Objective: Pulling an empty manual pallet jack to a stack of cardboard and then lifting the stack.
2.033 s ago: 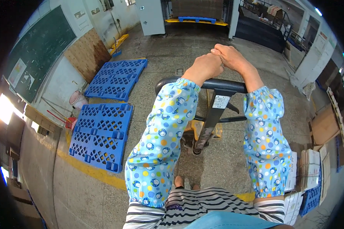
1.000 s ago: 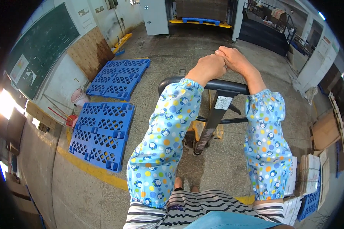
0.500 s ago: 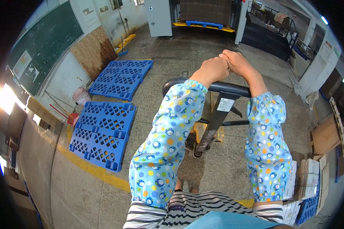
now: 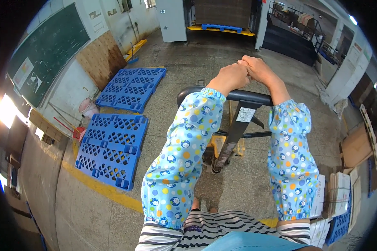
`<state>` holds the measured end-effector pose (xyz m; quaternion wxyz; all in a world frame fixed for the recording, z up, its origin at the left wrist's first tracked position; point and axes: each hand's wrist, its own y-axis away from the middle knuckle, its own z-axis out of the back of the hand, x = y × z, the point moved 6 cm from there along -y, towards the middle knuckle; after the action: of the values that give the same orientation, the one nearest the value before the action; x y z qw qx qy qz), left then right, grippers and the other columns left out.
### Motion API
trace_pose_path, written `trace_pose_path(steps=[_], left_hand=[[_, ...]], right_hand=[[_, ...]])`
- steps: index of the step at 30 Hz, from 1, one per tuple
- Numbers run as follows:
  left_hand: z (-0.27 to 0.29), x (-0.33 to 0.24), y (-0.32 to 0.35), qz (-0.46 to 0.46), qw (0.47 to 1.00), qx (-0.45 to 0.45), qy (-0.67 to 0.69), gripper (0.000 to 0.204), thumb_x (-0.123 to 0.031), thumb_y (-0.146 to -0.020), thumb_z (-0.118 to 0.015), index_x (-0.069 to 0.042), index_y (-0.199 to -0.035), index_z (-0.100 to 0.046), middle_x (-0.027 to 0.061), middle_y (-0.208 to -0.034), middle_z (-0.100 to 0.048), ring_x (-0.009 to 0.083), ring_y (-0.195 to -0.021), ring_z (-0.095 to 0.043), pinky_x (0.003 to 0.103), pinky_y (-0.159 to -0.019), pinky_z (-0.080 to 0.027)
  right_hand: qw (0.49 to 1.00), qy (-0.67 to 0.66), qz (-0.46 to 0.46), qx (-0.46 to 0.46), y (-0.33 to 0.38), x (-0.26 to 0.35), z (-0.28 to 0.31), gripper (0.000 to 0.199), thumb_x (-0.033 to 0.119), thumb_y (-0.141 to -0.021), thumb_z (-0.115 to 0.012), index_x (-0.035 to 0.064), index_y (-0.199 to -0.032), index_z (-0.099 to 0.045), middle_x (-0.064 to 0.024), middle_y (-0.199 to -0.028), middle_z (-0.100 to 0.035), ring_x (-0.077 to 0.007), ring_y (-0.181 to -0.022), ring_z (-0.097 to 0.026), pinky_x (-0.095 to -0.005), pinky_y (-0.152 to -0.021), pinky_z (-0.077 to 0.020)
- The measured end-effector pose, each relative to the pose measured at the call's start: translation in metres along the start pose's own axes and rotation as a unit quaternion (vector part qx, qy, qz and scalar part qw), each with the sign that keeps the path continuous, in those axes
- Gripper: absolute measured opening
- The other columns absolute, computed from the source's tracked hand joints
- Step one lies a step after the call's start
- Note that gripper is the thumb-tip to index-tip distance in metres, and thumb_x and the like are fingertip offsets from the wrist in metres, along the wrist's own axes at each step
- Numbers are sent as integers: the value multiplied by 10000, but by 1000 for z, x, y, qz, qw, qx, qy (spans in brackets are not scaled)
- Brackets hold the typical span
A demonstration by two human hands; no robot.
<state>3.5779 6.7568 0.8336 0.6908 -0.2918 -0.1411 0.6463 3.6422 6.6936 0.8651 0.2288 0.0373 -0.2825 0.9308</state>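
Note:
My left hand (image 4: 232, 78) and my right hand (image 4: 259, 70) meet just beyond the black handle (image 4: 255, 98) of a hand pallet truck. Their fingers are closed and pressed against each other, and what lies inside them, if anything, is hidden. Both wrists pass over the handle bar, close to it or resting on it; I cannot tell which. Below, the truck's dark shaft (image 4: 230, 144) slants down to a yellow base (image 4: 218, 145) near my feet. Dotted light-blue sleeve covers reach from my wrists past the elbows.
Blue plastic pallets (image 4: 113, 146) lie on the floor to the left, beside a bucket (image 4: 89, 108) and a green board (image 4: 50, 54). Ahead, a tall brown stack (image 4: 222, 12) rests on a blue pallet (image 4: 221, 28) by a grey cabinet (image 4: 171, 21). Bundled flat cartons (image 4: 338, 194) stand at right.
My hands stay together over the handle. Only the view has shifted very slightly, with the floor and pallets a little lower and to the left.

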Motion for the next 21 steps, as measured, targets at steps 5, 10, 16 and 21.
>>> trace_pose_path(steps=[5,10,16,21], left_hand=[[1,-3,-1,2,1000,5,-4,303,-290,-772,-580,-25,-902,-650,187,-919,-632,342,-886,-600,436,-779,-475],[-4,2,-6,19,999,26,-9,303,-296,-777,-572,-35,-909,-653,181,-922,-632,335,-886,-600,428,-780,-475],[-4,-3,-6,14,999,33,-8,290,-294,-786,-573,-44,-907,-656,179,-903,-633,317,-859,-609,419,-771,-477],[-4,2,-7,11,999,30,-8,272,-298,-792,-583,-67,-911,-662,168,-894,-638,310,-846,-612,412,-767,-477]], right_hand=[[1000,14,23,-8,-3,-5,1,375,385,-891,-433,28,-844,-539,-190,-844,-600,-378,-803,-561,-449,-664,-420],[1000,27,1,13,-5,-6,-2,386,393,-897,-419,31,-861,-547,-190,-850,-602,-373,-811,-566,-445,-677,-431],[999,37,9,1,-4,-9,0,394,394,-902,-404,34,-851,-555,-183,-853,-612,-361,-817,-578,-450,-686,-439],[999,50,4,1,-7,-7,0,406,406,-895,-398,38,-855,-564,-178,-873,-618,-357,-837,-583,-456,-703,-442]])
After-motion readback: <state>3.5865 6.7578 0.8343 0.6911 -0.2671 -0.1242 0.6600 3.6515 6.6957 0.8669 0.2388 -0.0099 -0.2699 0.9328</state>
